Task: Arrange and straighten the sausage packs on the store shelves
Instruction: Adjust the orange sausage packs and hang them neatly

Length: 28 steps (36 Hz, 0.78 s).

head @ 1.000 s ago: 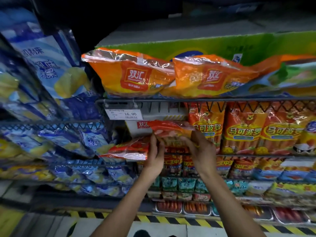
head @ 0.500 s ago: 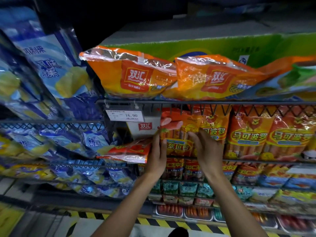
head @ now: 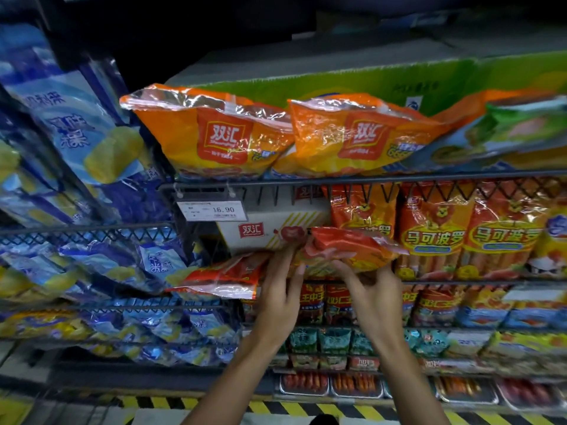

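I am working on the second wire shelf (head: 429,282) from the top, midway through straightening one row: both hands are holding a red and orange sausage pack (head: 352,250) that is lying tilted, nearly flat, in front of the upright packs (head: 435,231) to its right. My left hand (head: 279,302) is reaching up at the pack's left end with the fingers extended under it, though I cannot tell how firmly they are gripping, since the tips are hidden behind the film. My right hand (head: 372,297) is curling round the pack's lower front edge, thumb and fingers pinching it from below. The pack is glossy, crinkled plastic, soft and floppy, with sausages showing through a clear part; I am judging it will sag unless supported at both ends. Next, I think, it needs tipping upright and sliding back beside the standing row, in front of the white carton (head: 264,231), with its face turned outward. Another red pack (head: 224,276) is slumping flat to the left, hanging over the shelf edge, and probably needs the same treatment afterwards. Above, two orange bags (head: 214,139) are lying on the top shelf, by a price tag (head: 211,210).
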Each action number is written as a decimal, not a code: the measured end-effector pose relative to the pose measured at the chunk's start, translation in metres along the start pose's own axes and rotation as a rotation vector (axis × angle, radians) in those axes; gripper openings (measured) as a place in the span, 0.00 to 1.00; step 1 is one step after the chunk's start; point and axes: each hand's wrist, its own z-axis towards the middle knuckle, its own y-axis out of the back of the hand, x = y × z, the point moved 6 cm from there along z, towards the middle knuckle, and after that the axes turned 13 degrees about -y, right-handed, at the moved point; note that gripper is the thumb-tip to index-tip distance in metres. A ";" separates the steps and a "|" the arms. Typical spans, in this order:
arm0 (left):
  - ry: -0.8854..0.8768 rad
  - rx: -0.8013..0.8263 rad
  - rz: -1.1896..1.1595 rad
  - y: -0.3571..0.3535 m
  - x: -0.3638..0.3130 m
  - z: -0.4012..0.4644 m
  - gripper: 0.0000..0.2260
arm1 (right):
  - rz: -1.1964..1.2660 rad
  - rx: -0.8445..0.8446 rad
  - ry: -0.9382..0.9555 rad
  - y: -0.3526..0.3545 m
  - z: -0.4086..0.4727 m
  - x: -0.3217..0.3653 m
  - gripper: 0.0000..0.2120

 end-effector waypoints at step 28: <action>0.472 -0.114 -0.668 -0.046 -0.057 -0.020 0.17 | 1.061 0.265 -0.649 -0.010 -0.049 -0.045 0.24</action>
